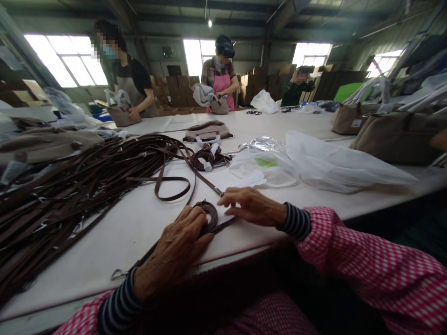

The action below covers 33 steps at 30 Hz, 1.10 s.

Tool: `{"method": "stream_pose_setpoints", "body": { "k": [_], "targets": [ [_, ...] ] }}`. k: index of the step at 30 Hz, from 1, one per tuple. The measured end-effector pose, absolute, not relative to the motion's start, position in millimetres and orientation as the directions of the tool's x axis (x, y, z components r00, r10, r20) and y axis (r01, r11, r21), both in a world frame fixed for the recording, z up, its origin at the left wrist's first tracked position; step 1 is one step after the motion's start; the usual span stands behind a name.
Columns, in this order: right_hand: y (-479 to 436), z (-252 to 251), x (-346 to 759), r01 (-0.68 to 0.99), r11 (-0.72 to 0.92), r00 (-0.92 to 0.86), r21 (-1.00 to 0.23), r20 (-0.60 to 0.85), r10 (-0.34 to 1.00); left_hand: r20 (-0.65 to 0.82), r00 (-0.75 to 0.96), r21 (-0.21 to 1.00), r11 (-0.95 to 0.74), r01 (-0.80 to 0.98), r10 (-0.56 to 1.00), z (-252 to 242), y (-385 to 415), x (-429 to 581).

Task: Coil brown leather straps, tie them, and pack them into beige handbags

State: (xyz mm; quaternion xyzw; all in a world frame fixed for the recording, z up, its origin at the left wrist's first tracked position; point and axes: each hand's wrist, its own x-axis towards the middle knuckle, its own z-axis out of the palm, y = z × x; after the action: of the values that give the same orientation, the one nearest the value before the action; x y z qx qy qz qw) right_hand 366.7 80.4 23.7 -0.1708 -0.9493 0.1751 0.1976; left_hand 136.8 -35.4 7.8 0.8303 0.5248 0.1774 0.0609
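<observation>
A dark brown leather strap point(209, 215) lies partly rolled into a small coil near the table's front edge. My left hand point(174, 251) presses down on the coil, fingers curled over it. My right hand point(249, 204) rests just to the right, its fingertips touching the strap beside the coil. The strap's loose length runs up and left across the white table point(139, 218) with a metal clasp on it.
A big heap of brown straps point(70, 186) fills the left. Clear plastic bags point(314, 163) lie at the right, taupe bags point(394, 135) beyond. A rolled strap bundle point(207, 158) sits mid-table. Three people work with bags at the far end.
</observation>
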Motion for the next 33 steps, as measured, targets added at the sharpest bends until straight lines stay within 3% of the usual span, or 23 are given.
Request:
{"method": "stream_pose_setpoints", "body": {
  "k": [4,6,9,12,14,18,21,25,33],
  "targets": [
    [104.6,28.6,405.7,0.550,0.834,-0.764,-0.046,0.376,0.525,0.284,0.352,0.390,-0.443,0.807,0.892,7.0,-29.0,134.8],
    [111.7,21.6,416.4,0.576,0.809,-0.791,0.117,0.328,0.516,0.279,0.278,0.517,-0.388,0.763,0.919,7.1,-26.9,132.3],
    [117.2,9.0,418.7,0.548,0.811,-0.827,0.207,0.284,0.486,0.183,0.120,0.785,-0.219,0.580,0.976,12.4,-27.7,128.4],
    [123.3,6.7,414.7,0.547,0.831,-0.802,0.107,0.351,0.483,0.054,-0.001,0.963,-0.052,0.264,0.999,18.3,-32.1,125.5],
    [130.0,11.8,413.7,0.499,0.860,-0.759,-0.103,0.427,0.492,-0.022,-0.056,0.998,0.026,0.065,0.998,19.7,-35.0,125.0],
    [142.8,28.5,417.2,0.335,0.740,-0.607,-0.583,0.467,0.643,-0.104,-0.099,0.957,0.073,-0.282,0.990,19.4,-38.7,127.6],
    [133.1,43.1,418.1,0.295,0.587,-0.444,-0.754,0.436,0.783,-0.097,-0.149,0.887,0.018,-0.462,0.984,19.8,-40.6,131.4],
    [80.0,60.1,405.4,0.063,0.621,-0.306,-0.781,0.577,0.757,-0.115,-0.188,0.805,-0.020,-0.593,0.975,20.5,-42.7,140.3],
    [1.9,31.2,367.9,-0.168,0.755,-0.478,-0.633,0.722,0.500,-0.100,-0.124,0.753,-0.007,-0.658,0.987,22.8,-51.0,161.2]
  ]
}}
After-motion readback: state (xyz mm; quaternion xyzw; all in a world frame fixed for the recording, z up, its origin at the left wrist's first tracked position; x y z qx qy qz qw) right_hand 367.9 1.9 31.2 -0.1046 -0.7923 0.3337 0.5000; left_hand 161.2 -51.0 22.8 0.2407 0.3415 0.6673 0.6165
